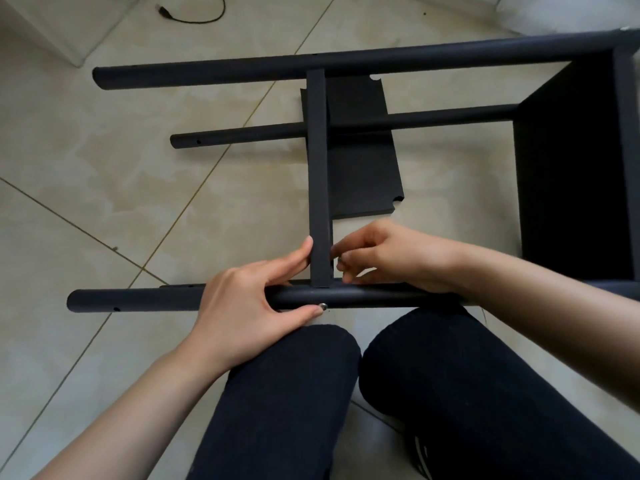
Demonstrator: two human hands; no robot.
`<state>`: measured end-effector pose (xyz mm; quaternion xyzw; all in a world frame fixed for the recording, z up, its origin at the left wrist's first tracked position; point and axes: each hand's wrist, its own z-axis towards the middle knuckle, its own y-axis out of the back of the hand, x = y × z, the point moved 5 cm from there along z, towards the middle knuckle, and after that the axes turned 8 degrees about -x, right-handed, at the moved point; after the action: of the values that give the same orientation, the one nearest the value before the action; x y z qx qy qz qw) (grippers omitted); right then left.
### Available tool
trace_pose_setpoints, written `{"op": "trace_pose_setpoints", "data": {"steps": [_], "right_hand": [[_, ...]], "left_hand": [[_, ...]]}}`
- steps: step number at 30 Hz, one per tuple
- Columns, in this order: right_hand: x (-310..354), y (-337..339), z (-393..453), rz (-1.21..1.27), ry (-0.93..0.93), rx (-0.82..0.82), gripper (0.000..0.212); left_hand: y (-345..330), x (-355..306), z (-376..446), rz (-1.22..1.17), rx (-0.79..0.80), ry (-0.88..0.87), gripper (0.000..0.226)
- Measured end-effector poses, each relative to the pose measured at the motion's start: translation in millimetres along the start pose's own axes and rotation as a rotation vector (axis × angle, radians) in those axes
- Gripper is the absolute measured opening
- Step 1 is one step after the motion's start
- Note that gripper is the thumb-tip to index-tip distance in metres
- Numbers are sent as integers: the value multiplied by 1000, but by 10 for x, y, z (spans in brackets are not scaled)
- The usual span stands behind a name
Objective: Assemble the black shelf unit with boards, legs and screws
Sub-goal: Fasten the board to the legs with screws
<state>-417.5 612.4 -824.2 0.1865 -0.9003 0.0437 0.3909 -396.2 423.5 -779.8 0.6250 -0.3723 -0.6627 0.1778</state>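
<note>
— While the left hand (249,303) grips the near leg (363,296) with its screw (323,305), could that middle board (318,174) slip?
— Yes; the right hand (391,256) only pinches its edge (screw looks barely started).

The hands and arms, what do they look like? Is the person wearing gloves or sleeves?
No gloves and no sleeves show. The left hand and the right hand are bare, and both forearms are bare up to the picture's edge. No rings, watch or bracelet can be seen. The fingernails look short and plain. The legs below wear dark navy trousers.
</note>
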Motion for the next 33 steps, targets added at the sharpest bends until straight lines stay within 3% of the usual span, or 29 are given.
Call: {"op": "trace_pose_setpoints", "data": {"steps": [6, 11, 18, 28, 33], "right_hand": [[-42, -14, 96, 253, -121, 138, 10], [-32, -78, 152, 163, -99, 193, 29], [-47, -140, 146, 127, -82, 215, 31], [-95, -139, 166, 116, -76, 242, 36], [-105, -138, 184, 131, -99, 249, 17]], "left_hand": [[-7, 11, -11, 26, -31, -47, 80], [-16, 13, -22, 30, -66, -72, 85], [-28, 35, -25, 101, -79, -113, 78], [-95, 31, -11, 276, -131, -386, 64], [-102, 12, -52, 314, -188, -496, 61]]}}
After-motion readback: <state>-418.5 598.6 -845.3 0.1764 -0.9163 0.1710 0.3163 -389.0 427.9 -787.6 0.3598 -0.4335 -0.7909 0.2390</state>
